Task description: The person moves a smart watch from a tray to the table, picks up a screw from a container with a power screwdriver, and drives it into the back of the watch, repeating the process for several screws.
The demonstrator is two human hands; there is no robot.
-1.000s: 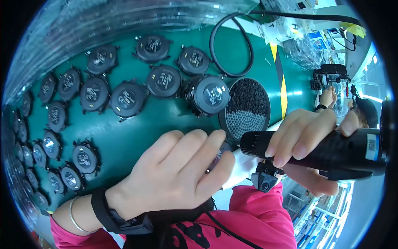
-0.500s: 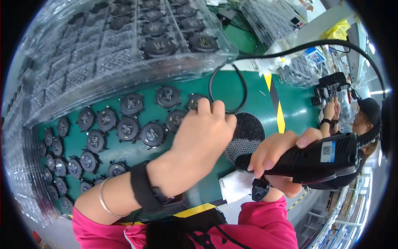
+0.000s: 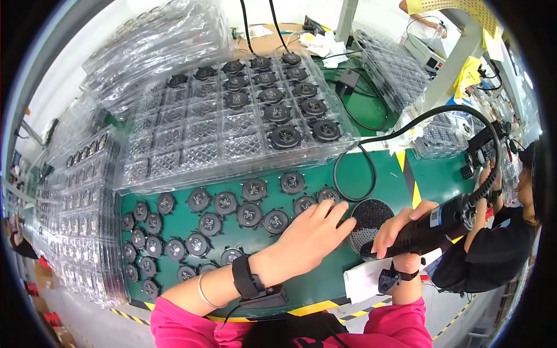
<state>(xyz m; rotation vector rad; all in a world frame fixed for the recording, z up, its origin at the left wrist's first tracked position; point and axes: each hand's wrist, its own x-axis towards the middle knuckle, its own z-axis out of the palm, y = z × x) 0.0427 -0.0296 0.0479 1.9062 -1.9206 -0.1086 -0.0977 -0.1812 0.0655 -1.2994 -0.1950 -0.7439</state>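
My left hand [image 3: 310, 235] hovers over the green table with its fingers apart. Its fingertips lie close to a round black watch body [image 3: 328, 195] and the left rim of a round disc [image 3: 371, 214], dark at the far side and covered in small grey dots at the near side. In my right hand [image 3: 396, 229] is a black corded handheld power tool [image 3: 419, 233], gripped with its narrow end toward the disc. That end sits over the disc's near right edge; whether it touches cannot be seen. Several more watch bodies [image 3: 249, 214] lie left of my left hand.
A clear plastic tray [image 3: 191, 156] partly filled with watch bodies stands beyond, with stacked trays [image 3: 81, 232] at left. The tool's black cable [image 3: 432, 113] loops over the table. White paper [image 3: 362, 283] lies near the front edge. A co-worker [image 3: 493, 243] is at right.
The view has shifted, so the table and tray appear lower and further right. My left hand's fingers are spread more. My right hand still holds the power tool.
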